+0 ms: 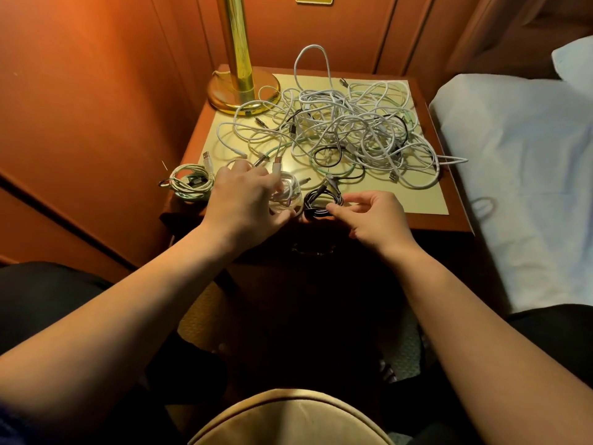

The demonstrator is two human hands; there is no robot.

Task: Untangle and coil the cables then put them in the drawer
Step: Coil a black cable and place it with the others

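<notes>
Two hands are working on coiled cables at the near edge of a nightstand.

The left hand (pixel 247 195) is lying over a white coiled cable (pixel 288 194), its fingers curling round the loops and holding them. The right hand (pixel 372 216) is pinching the near right side of a black coiled cable (pixel 321 202) between thumb and forefinger; the two coils are sitting just beside each other. A third coil, white and pale green (pixel 191 183), is resting at the near left corner. A big tangle of cables (pixel 337 130), mostly white, is spreading across the far part of the nightstand (pixel 455 220), beside a brass lamp base (pixel 244 91) at far left. The drawer handle (pixel 313 250) is showing dimly below the hands.
</notes>
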